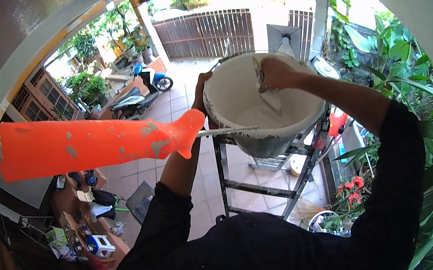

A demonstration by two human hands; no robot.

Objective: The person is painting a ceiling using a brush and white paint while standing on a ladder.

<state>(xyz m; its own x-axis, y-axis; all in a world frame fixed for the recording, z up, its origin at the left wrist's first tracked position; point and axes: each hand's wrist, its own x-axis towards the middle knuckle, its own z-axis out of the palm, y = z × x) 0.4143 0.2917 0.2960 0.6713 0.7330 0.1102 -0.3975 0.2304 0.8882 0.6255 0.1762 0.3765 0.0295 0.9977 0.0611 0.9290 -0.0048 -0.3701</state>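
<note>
A large bucket, pale inside and smeared with dried grey material, sits at the top of a dark stepladder. My left hand is closed on the bucket's left side, its fingers partly hidden. Inside the bucket, my right hand grips a flat-bladed trowel, the blade angled down toward the whitish contents. An orange handle with grey splashes looms close at the left, in front of my left forearm. Its thin metal shaft reaches the bucket's near rim; neither hand is on that handle.
Tiled floor lies well below the ladder. A motorbike stands at the left, and a brown slatted gate closes the far side. Leafy plants crowd the right. Household clutter and a small stool are at the lower left.
</note>
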